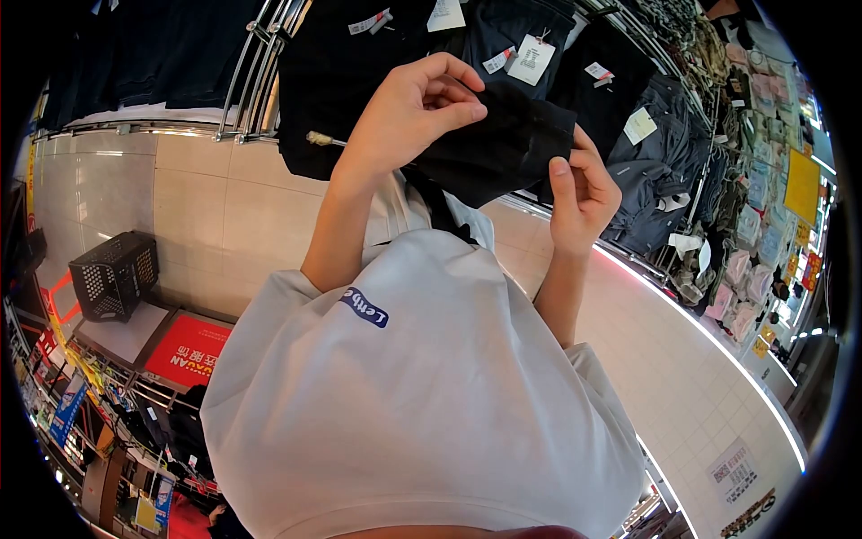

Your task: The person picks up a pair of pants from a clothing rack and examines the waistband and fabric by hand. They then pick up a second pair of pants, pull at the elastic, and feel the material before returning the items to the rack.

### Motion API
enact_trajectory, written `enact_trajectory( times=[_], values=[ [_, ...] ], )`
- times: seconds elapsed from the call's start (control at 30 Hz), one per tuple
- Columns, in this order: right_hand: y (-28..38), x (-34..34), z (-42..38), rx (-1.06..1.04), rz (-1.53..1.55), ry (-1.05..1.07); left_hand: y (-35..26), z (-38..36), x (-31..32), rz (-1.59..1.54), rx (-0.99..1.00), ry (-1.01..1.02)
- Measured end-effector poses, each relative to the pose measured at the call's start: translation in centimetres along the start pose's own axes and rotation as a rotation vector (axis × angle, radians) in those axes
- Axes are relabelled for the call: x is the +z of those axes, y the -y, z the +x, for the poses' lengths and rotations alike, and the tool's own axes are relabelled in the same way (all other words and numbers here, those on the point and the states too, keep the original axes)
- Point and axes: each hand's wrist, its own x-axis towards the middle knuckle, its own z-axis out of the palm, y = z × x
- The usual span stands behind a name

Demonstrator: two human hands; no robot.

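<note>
A piece of black clothing [503,148], looking like a trouser leg with a seamed hem end, is stretched out in front of my chest. My right hand [588,193] pinches its right end between thumb and fingers. Over its upper left part, my left hand [422,112] is curled, with thumb and index fingertips close together against the dark cloth. Whether fabric lies between those left fingertips is hard to see. Just behind are folded dark trousers with a white price tag [532,59] on top. A thin rod with a yellowish tip [321,138] shows beside my left wrist.
Metal rails [256,81] and hanging dark clothes stand at the upper left. Grey folded garments [651,171] fill the rack on the right. A black perforated basket [115,277] and a red sign [190,349] are at the left. Tiled floor [193,193] surrounds me.
</note>
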Motion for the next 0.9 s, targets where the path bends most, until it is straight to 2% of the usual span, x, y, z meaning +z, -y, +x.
enact_trajectory(
  times=[0.17, 0.33, 0.4, 0.5, 0.57, 0.9],
  values=[
    [-0.1, -0.2, -0.1, 0.023, -0.011, -0.017, 0.3, 0.1, 0.1, -0.014, 0.015, 0.020],
    [0.1, 0.3, 0.0, 0.051, -0.032, -0.057, -1.1, -0.9, 1.6, 0.081, 0.123, 0.272],
    [-0.1, 0.5, 0.2, 0.080, -0.034, -0.096, -1.0, -1.0, 3.0, 0.121, 0.170, 0.245],
    [-0.3, 0.7, 0.6, 0.150, 0.018, -0.175, -0.1, -0.9, 3.6, 0.008, 0.069, 0.190],
    [-0.5, 0.6, 0.6, 0.207, 0.064, -0.225, 0.1, -0.6, 3.2, 0.052, 0.085, 0.148],
    [-1.2, 0.1, 0.3, 0.286, 0.249, -0.277, 1.3, -0.2, 1.3, 0.078, 0.034, 0.076]
  ],
)
